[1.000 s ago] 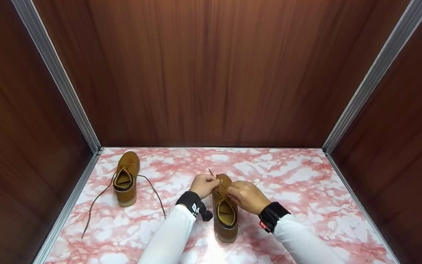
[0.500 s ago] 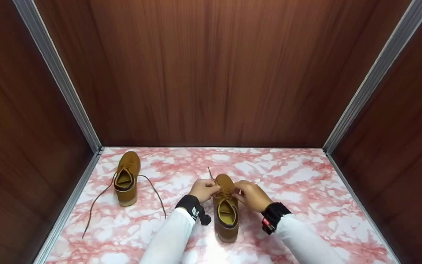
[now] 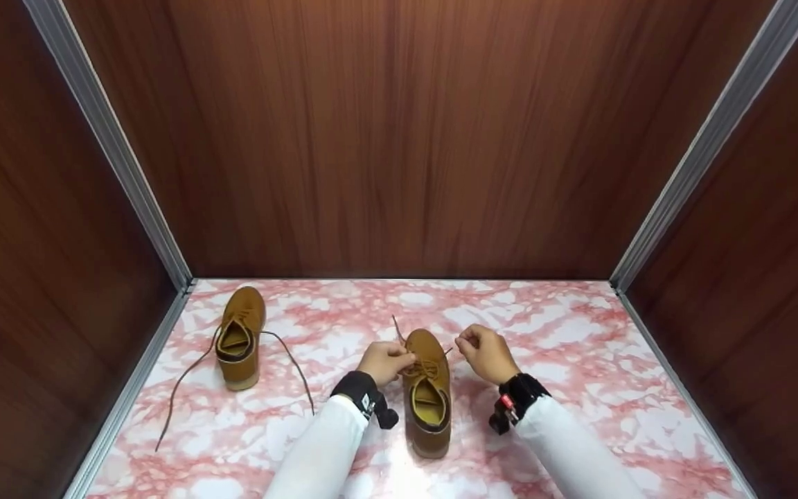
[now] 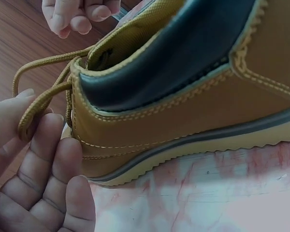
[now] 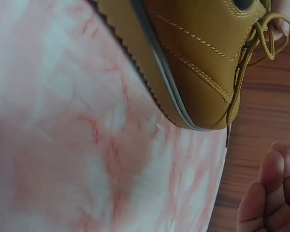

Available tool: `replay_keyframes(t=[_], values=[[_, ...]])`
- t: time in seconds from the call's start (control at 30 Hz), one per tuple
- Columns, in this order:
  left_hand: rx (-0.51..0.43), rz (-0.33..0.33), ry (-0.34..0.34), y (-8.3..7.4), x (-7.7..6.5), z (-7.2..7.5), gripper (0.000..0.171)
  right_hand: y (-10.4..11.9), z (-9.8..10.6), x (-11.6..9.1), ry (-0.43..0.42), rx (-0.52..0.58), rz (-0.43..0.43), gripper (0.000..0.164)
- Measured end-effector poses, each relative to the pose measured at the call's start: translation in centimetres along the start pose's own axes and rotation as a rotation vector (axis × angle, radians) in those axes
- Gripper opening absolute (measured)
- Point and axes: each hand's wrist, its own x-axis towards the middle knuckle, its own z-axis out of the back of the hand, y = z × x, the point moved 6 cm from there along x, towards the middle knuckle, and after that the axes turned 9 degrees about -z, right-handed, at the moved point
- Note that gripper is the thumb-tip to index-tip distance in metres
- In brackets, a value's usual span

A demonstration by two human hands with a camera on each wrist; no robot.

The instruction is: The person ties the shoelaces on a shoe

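A tan lace-up shoe [image 3: 429, 443] with a dark padded collar stands upright, toe pointing away. Left of its lacing, my left hand [image 3: 381, 362] pinches a loop of the shoelace [image 4: 43, 98] between thumb and index finger, the other fingers loosely bent. A bow shape with loops shows over the eyelets in both wrist views. My right hand [image 3: 488, 355] is raised to the right of the toe, fingers loosely bent and holding nothing. Close by its fingertips, a loose lace end [image 5: 227, 137] sticks out past the shoe's side. Another lace end [image 3: 397, 326] points away beyond the left hand.
A matching tan shoe [image 3: 240, 374] stands at the left, its untied laces [image 3: 172, 398] spread on both sides. Brown wood-grain panels [image 3: 399, 138] enclose the red-and-white marbled tabletop [image 3: 565, 360] at the back and sides, with metal posts in the corners.
My right hand has come off the lacing and moved right and slightly away, baring the bow and a lace end. The left hand has drawn slightly nearer while keeping its pinch by the lacing.
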Motion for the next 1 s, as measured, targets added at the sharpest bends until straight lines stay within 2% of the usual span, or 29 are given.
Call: replay_keyframes(t=[0.1,0.2,0.37,0.47,0.6,0.8,1.0], values=[[0.008,0.002,-0.003,0.0,-0.1,0.1,0.024,-0.4,-0.6,0.3,0.022,0.034,-0.081,0.020],[0.008,0.001,-0.006,0.1,-0.1,0.1,0.024,-0.7,-1.7,0.2,0.087,0.026,-0.151,0.027],[0.004,-0.011,0.005,0.2,-0.2,0.0,0.025,-0.5,-3.6,-0.1,0.193,-0.084,-0.191,0.038],[0.001,-0.012,0.003,0.3,-0.1,0.0,0.026,-0.2,-4.3,-0.2,0.222,-0.129,-0.209,0.043],[0.010,-0.015,0.003,0.3,-0.1,-0.1,0.025,-0.1,-4.8,-0.2,0.239,-0.163,-0.252,0.045],[0.010,-0.007,-0.004,0.3,-0.2,0.1,0.023,0.1,-4.7,-0.1,0.241,-0.178,-0.254,0.041],[-0.021,0.007,-0.008,0.6,-0.1,0.0,0.020,-0.7,-4.2,0.4,0.212,-0.106,-0.286,0.038]])
